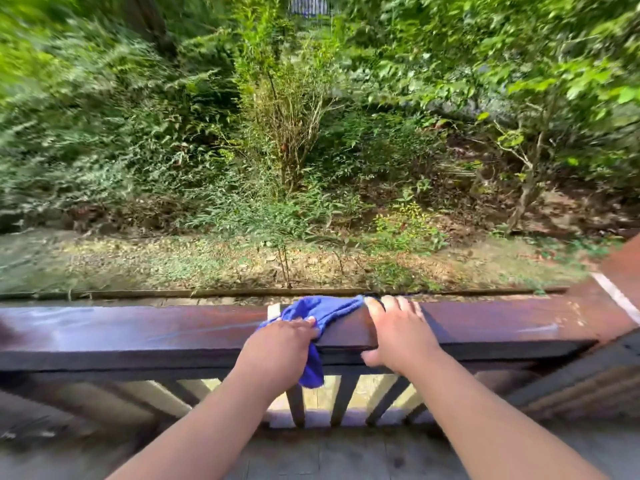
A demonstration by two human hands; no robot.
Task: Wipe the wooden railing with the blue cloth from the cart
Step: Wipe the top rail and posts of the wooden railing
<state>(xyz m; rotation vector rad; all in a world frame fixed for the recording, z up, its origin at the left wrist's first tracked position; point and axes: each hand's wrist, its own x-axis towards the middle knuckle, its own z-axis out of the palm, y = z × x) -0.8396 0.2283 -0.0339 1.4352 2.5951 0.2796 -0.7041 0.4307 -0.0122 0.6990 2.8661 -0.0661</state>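
The dark brown wooden railing (138,332) runs across the lower middle of the head view. A blue cloth (322,308) lies over its top, with one end hanging down the near side. My left hand (282,344) presses on the cloth and grips it at the near edge of the rail. My right hand (398,332) rests flat on the rail just right of the cloth, fingers spread, thumb hooked under the near edge, fingertips touching the cloth's far right corner.
Dark balusters (341,400) stand below the rail. A grey plank deck (329,452) lies under me. Beyond the rail are a gravel strip (173,261) and dense green shrubs (284,133). A red-brown post (620,271) stands at the right end.
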